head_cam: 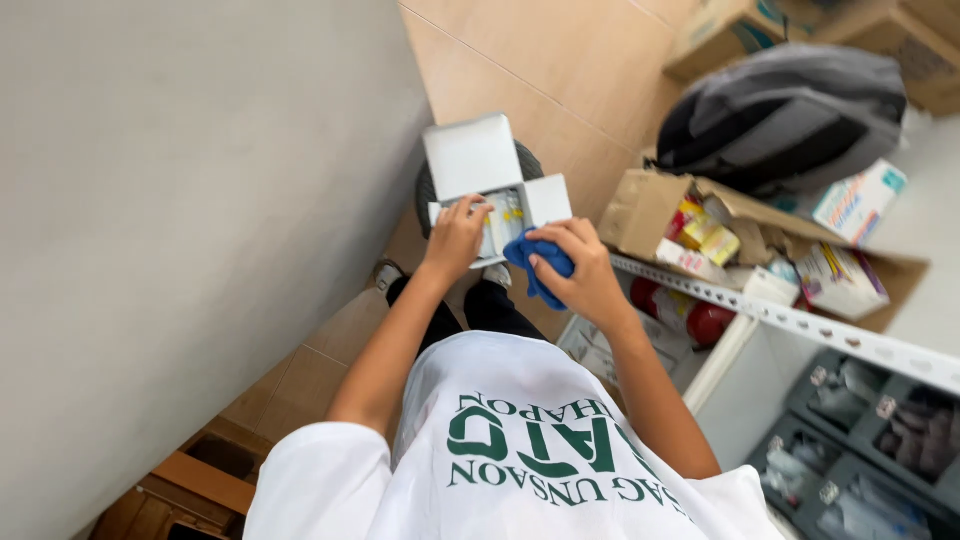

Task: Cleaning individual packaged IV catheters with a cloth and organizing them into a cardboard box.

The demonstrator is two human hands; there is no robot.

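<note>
Head cam looking down: small white box (497,190) already has its flaps open, left hand (455,240) pinching something inside it (can't really tell what), right hand (585,270) closed around a blue cloth (535,262) just beside the box, so wiping looks underway.

A plain pale grey wall (170,220) filled the left side, meeting a floor of large beige tiles (520,80) with thin dark grout lines, all evenly lit by soft daylight. To the right stood a white slotted-metal shelf (800,325) bearing a torn brown cardboard box (645,210) of small packets, with a grey and black backpack (790,110) on the floor beyond it. At the lower left corner sat a piece of brown wooden furniture (200,480).
</note>
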